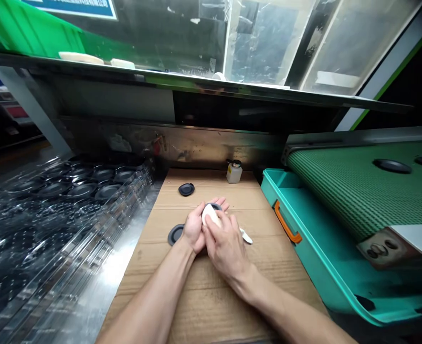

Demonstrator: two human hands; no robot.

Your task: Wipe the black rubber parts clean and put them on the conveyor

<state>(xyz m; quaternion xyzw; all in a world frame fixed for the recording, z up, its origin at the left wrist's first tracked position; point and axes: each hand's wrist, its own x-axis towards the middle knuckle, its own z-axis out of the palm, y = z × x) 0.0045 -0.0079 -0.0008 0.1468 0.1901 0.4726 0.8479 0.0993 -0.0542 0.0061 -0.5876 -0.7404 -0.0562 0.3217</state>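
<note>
My left hand is palm up over the cardboard, cradling a round black disc with its fingers stretched out beneath. My right hand grips a white pad and presses it onto the disc, hiding most of it. Just left of my left hand lies another black disc, flat on the cardboard. Farther back is a third black disc with a small tab. A thin white piece pokes out beside my right hand; its kind is unclear.
A small bottle with a dark top stands at the cardboard's back. Clear plastic trays of black parts are stacked left. To the right are a teal bin with an orange handle and a green conveyor belt carrying black discs. A shelf spans overhead.
</note>
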